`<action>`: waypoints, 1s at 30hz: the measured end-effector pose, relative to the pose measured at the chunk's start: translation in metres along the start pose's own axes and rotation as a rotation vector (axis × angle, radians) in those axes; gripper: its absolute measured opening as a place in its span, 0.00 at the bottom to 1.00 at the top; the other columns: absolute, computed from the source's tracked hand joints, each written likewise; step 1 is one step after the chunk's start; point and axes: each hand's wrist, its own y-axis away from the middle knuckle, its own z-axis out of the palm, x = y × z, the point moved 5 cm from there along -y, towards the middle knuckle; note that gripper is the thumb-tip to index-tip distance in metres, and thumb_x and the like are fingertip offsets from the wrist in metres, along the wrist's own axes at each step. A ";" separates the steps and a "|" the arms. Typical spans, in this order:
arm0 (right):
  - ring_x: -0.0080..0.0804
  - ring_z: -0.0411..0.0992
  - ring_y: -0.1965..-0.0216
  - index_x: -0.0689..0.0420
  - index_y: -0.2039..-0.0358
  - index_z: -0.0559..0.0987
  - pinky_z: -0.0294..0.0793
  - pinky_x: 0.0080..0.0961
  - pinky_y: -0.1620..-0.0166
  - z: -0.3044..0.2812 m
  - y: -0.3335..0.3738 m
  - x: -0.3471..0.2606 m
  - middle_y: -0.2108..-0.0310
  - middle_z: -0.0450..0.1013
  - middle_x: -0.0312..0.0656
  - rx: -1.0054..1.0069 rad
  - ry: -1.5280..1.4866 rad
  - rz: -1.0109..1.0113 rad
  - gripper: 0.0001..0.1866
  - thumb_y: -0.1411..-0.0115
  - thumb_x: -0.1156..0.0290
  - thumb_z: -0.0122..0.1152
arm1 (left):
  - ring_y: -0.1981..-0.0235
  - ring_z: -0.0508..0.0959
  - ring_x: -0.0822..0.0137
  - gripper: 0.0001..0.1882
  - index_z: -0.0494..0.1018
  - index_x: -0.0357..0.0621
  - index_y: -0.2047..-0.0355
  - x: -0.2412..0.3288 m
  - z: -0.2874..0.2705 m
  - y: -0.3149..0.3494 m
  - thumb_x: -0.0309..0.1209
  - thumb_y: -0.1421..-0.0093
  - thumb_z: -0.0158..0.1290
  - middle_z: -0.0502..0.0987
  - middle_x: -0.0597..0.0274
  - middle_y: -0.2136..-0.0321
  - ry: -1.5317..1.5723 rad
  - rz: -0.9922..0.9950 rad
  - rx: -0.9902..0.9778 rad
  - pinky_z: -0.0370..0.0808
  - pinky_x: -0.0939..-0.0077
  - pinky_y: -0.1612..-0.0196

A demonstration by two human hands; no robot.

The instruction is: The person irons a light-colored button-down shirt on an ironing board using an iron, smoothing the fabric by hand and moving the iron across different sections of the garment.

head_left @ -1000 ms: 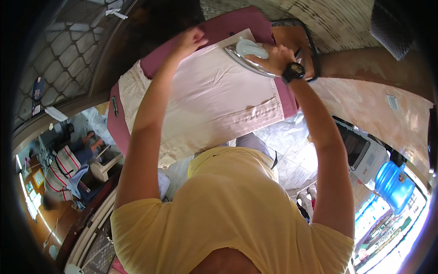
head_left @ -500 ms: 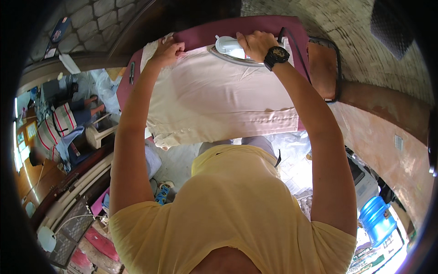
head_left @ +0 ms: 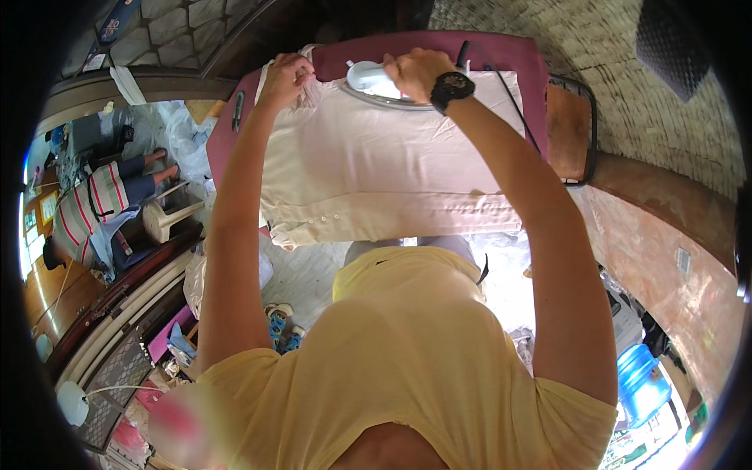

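A pale cream button-up shirt lies spread over a maroon-covered ironing board. Toward the board's far side, a white clothes iron rests on the cloth with its pointed tip to the left. My right hand, with a black watch at the wrist, is wrapped round the iron's handle and hides most of it. At the far left corner, my left hand has its fingers curled on the bunched edge of the shirt. Small buttons run along the near left hem.
A dark pen-like object lies on the board's left end. The iron's black cord trails down the right side. A person in a striped shirt is at the far left, near a beige stool. A blue water jug stands lower right.
The iron and my right hand have shifted slightly left over the shirt, nearer my left hand. More cloth is bunched beside my left hand. The whole view has also moved a little.
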 end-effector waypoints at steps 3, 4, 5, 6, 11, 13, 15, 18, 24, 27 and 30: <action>0.46 0.78 0.65 0.54 0.77 0.82 0.79 0.45 0.60 0.005 -0.003 0.006 0.75 0.79 0.43 -0.030 0.032 0.024 0.31 0.31 0.51 0.33 | 0.55 0.73 0.50 0.12 0.74 0.47 0.61 0.038 -0.035 0.021 0.26 0.46 0.61 0.77 0.59 0.62 -0.016 0.058 0.316 0.69 0.56 0.53; 0.46 0.78 0.65 0.54 0.76 0.82 0.79 0.45 0.60 0.003 -0.006 -0.002 0.75 0.79 0.42 -0.031 0.020 0.002 0.31 0.31 0.51 0.34 | 0.55 0.73 0.49 0.13 0.74 0.47 0.60 0.030 -0.036 0.037 0.28 0.46 0.62 0.77 0.57 0.61 -0.038 -0.037 0.361 0.69 0.55 0.52; 0.52 0.78 0.60 0.57 0.66 0.84 0.76 0.51 0.54 0.007 -0.009 -0.014 0.65 0.79 0.52 -0.095 -0.033 -0.029 0.32 0.32 0.49 0.32 | 0.54 0.72 0.47 0.14 0.74 0.46 0.60 0.021 -0.031 0.056 0.30 0.46 0.62 0.76 0.54 0.60 -0.059 -0.131 0.406 0.69 0.54 0.52; 0.53 0.77 0.57 0.56 0.61 0.83 0.76 0.49 0.53 0.017 -0.014 -0.026 0.62 0.79 0.53 -0.084 -0.017 -0.086 0.30 0.32 0.50 0.32 | 0.53 0.72 0.46 0.15 0.74 0.46 0.59 0.012 -0.026 0.073 0.32 0.46 0.63 0.76 0.52 0.59 -0.077 -0.222 0.454 0.69 0.53 0.52; 0.49 0.79 0.64 0.53 0.67 0.82 0.78 0.48 0.56 0.014 -0.001 -0.018 0.73 0.80 0.43 0.020 0.071 -0.032 0.25 0.32 0.54 0.35 | 0.47 0.69 0.42 0.27 0.74 0.49 0.55 -0.033 -0.009 0.141 0.50 0.50 0.66 0.72 0.46 0.53 -0.400 -0.853 0.297 0.69 0.49 0.47; 0.48 0.79 0.63 0.53 0.74 0.81 0.78 0.48 0.58 -0.022 0.031 -0.004 0.74 0.79 0.44 -0.155 0.165 0.018 0.22 0.35 0.59 0.40 | 0.44 0.68 0.44 0.34 0.72 0.51 0.51 -0.062 -0.003 0.174 0.58 0.52 0.65 0.73 0.50 0.53 -0.413 -0.974 0.121 0.69 0.47 0.45; 0.45 0.80 0.64 0.51 0.71 0.80 0.80 0.45 0.61 -0.030 0.054 0.039 0.73 0.80 0.44 -0.240 0.310 0.011 0.16 0.37 0.61 0.44 | 0.46 0.70 0.46 0.31 0.72 0.50 0.52 -0.112 0.007 0.201 0.56 0.49 0.63 0.75 0.51 0.55 -0.221 -0.922 0.028 0.70 0.47 0.47; 0.38 0.81 0.63 0.48 0.67 0.83 0.79 0.42 0.55 -0.049 0.090 0.099 0.74 0.81 0.39 -0.240 0.303 0.228 0.24 0.34 0.53 0.37 | 0.52 0.75 0.48 0.26 0.73 0.47 0.56 -0.131 0.017 0.195 0.51 0.45 0.62 0.77 0.50 0.58 -0.239 -0.735 -0.003 0.73 0.49 0.53; 0.44 0.79 0.59 0.47 0.66 0.82 0.79 0.48 0.63 0.010 0.072 0.021 0.69 0.79 0.41 -0.294 0.317 -0.164 0.12 0.37 0.64 0.49 | 0.62 0.80 0.45 0.19 0.72 0.39 0.63 -0.115 0.014 0.186 0.42 0.43 0.62 0.79 0.47 0.65 0.066 -0.683 0.239 0.74 0.52 0.62; 0.49 0.77 0.56 0.51 0.62 0.83 0.73 0.51 0.51 0.040 0.057 -0.093 0.61 0.79 0.49 -0.225 0.062 -0.181 0.20 0.35 0.57 0.42 | 0.66 0.81 0.51 0.20 0.72 0.37 0.65 -0.132 0.012 0.207 0.42 0.44 0.64 0.79 0.49 0.70 0.078 -0.673 0.177 0.74 0.57 0.64; 0.48 0.78 0.58 0.53 0.65 0.84 0.74 0.46 0.51 0.049 0.051 -0.134 0.62 0.80 0.51 -0.263 -0.099 0.014 0.26 0.34 0.53 0.36 | 0.68 0.80 0.52 0.22 0.73 0.36 0.66 -0.138 0.012 0.212 0.42 0.47 0.65 0.79 0.50 0.73 0.031 -0.597 0.032 0.74 0.58 0.66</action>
